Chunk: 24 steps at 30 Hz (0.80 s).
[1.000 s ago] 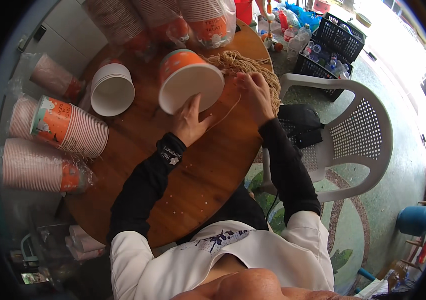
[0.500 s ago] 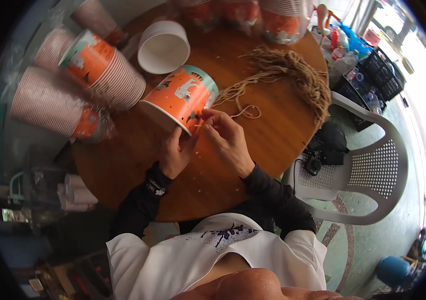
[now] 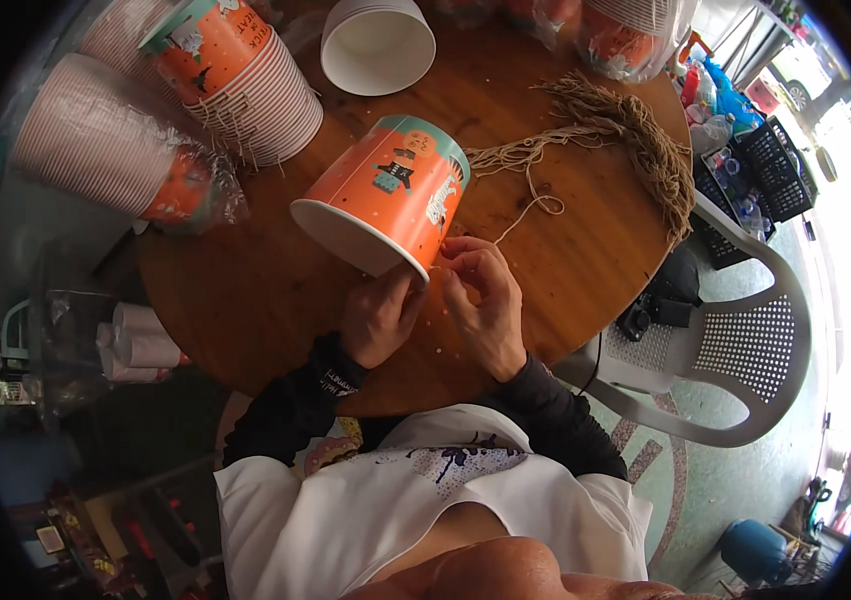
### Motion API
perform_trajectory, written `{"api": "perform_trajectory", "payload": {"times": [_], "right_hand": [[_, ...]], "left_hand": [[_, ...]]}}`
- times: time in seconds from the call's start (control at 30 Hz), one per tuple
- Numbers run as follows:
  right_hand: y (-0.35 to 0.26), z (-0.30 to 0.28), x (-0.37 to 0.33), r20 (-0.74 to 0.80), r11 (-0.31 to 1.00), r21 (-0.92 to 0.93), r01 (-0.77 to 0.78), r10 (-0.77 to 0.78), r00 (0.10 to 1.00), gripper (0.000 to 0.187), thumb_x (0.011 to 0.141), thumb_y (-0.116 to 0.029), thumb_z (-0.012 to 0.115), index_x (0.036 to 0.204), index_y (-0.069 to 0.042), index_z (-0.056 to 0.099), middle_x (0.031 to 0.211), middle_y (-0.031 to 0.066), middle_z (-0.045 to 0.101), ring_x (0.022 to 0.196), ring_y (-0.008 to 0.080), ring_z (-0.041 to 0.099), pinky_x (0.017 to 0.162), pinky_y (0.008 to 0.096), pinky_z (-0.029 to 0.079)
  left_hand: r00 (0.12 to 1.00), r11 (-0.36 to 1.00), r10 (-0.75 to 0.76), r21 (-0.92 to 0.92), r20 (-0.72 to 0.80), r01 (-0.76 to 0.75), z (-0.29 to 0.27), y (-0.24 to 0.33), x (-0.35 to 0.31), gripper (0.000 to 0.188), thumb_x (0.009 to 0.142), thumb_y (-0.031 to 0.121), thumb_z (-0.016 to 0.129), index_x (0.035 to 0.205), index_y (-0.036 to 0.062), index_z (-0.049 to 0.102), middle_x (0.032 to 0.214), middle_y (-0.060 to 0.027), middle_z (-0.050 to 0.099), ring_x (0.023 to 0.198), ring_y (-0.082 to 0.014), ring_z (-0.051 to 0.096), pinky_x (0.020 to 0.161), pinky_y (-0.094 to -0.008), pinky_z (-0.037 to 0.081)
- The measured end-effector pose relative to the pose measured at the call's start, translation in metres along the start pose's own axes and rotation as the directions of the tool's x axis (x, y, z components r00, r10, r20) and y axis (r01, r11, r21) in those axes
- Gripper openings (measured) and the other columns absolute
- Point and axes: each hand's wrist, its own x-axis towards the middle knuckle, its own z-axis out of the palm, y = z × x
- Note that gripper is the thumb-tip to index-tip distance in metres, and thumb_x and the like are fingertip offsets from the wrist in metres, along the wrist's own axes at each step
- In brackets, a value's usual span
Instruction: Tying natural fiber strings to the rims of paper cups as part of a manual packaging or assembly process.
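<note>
An orange paper bucket (image 3: 371, 200) with a teal band and printed figures lies tilted over the table, its white rim toward me. My left hand (image 3: 378, 318) grips that rim at its near edge, the fingers partly inside and hidden. My right hand (image 3: 489, 310) is close beside it at the bucket's right side, thumb and fingers pinched together on a thin beige string (image 3: 524, 214). The string runs back in a loop to a tangled hank of string (image 3: 636, 140) at the right of the table. The exact spot where string and rim meet is too small to tell.
Nested stacks of orange buckets (image 3: 261, 105) stand at the left, some in clear plastic (image 3: 96, 130). One white-lined bucket (image 3: 378, 50) sits open beyond mine. Around the round wooden table (image 3: 246, 300) are a grey plastic chair (image 3: 746, 340) and black crates (image 3: 776, 170) at the right.
The bucket has turned in my hands, so different printed figures face up. Both hands stay at its rim, the right one still pinched. The whole view has shifted a little.
</note>
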Motion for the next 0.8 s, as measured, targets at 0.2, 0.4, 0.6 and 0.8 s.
{"api": "perform_trajectory", "payload": {"times": [0.2,0.4,0.6,0.8], "right_hand": [[0.0000,-0.0011,-0.0013,-0.016,1.000,0.003,-0.006,0.006,1.000,0.008,0.088,0.001,0.061,0.094,0.002,0.056,0.118,0.0129,0.059,0.102,0.0167,0.062,0.086,0.0279,0.054],[0.0006,-0.0005,-0.0015,-0.025,1.000,0.011,-0.007,0.007,1.000,0.008,0.087,0.002,0.062,0.093,0.003,0.056,0.117,0.0130,0.059,0.102,0.0168,0.063,0.085,0.0283,0.054],[0.0000,0.0016,-0.0013,-0.036,0.999,-0.033,0.035,-0.036,0.999,0.012,0.086,-0.002,0.066,0.093,0.002,0.058,0.113,0.0150,0.059,0.096,0.0224,0.066,0.077,0.0313,0.056],[0.0061,0.0023,-0.0006,-0.051,0.990,-0.100,0.099,-0.104,0.993,0.012,0.084,-0.001,0.067,0.094,0.000,0.062,0.112,0.0132,0.059,0.093,0.0238,0.064,0.076,0.0310,0.056]], "left_hand": [[0.999,1.000,-0.011,-0.016,0.031,0.012,-0.0032,0.0022,0.0014,0.023,0.084,0.004,0.067,0.105,0.0025,0.057,0.083,-0.0127,0.065,0.076,-0.0318,0.066,0.064,-0.0394,0.054],[1.000,1.000,0.004,-0.023,0.004,-0.004,0.0012,-0.0009,-0.0004,0.028,0.083,0.003,0.067,0.109,0.0017,0.056,0.085,-0.0136,0.065,0.077,-0.0326,0.067,0.065,-0.0398,0.054],[0.999,1.000,0.029,0.000,-0.016,-0.029,0.0004,0.0022,0.0021,0.030,0.083,0.002,0.067,0.111,0.0009,0.056,0.088,-0.0143,0.066,0.078,-0.0332,0.067,0.065,-0.0406,0.054],[0.999,0.999,0.048,0.020,0.010,-0.049,0.0019,-0.0013,0.0006,0.039,0.083,0.004,0.068,0.120,0.0004,0.056,0.094,-0.0174,0.067,0.081,-0.0358,0.067,0.068,-0.0414,0.055]]}}
